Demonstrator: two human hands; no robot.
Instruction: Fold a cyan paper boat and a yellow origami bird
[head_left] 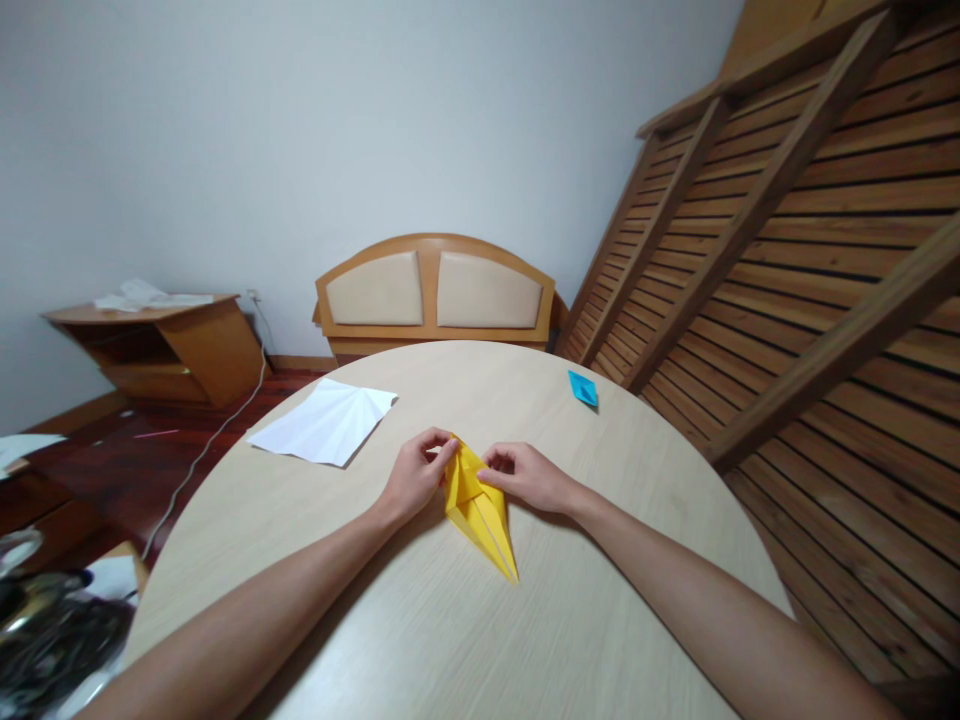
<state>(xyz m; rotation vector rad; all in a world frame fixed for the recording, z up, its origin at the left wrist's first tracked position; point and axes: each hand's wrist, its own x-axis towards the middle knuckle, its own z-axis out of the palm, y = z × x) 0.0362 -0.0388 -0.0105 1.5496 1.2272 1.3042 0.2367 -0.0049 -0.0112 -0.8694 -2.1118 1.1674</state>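
A folded sheet of yellow origami paper (480,510) is held over the middle of the round table (600,600), its long split point aimed toward me and to the right. My left hand (418,470) pinches its upper left edge between thumb and fingers. On the opposite edge, my right hand (529,474) grips the paper with its thumb on top and fingers curled at the side. Flaps and creases show in the upper part between the two hands. Some of the underside is hidden by my fingers.
A creased white paper sheet (326,422) lies at the table's left. Toward the back right sits a small blue folded paper (583,388). Beyond the table are a headboard (429,290), a low cabinet (202,350) and leaning wooden slats (787,260). A cable (217,435) crosses the floor.
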